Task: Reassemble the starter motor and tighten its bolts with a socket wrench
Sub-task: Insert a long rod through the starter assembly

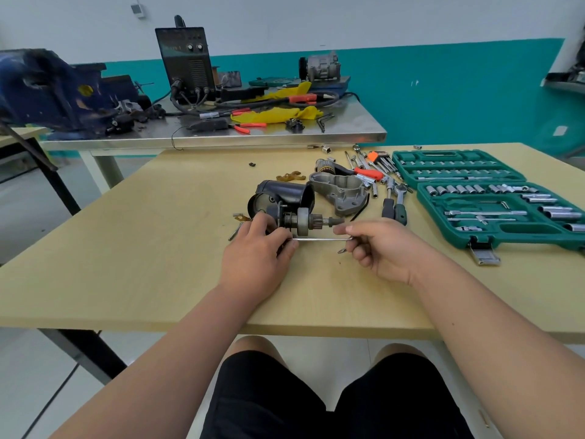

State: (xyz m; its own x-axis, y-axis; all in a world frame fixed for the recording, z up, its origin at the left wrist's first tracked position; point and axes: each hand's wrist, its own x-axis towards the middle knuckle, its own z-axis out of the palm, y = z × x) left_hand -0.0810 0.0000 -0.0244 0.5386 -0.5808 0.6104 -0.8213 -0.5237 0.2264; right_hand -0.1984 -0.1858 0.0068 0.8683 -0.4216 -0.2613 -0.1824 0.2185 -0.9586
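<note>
Crosswise, the long bolt (pixel 319 239) spans left hand (pixel 256 258) to right hand (pixel 383 251).

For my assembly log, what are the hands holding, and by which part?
The right hand pinches the long bolt at its right end; the left hand grips its left end, beside the starter motor.

The wall (pixel 316 17) is white above a teal band (pixel 459 90). A pale wooden bench (pixel 126 264) stands before a steel-topped bench (pixel 354 129) on white legs, over a light grey floor (pixel 25 217).
</note>
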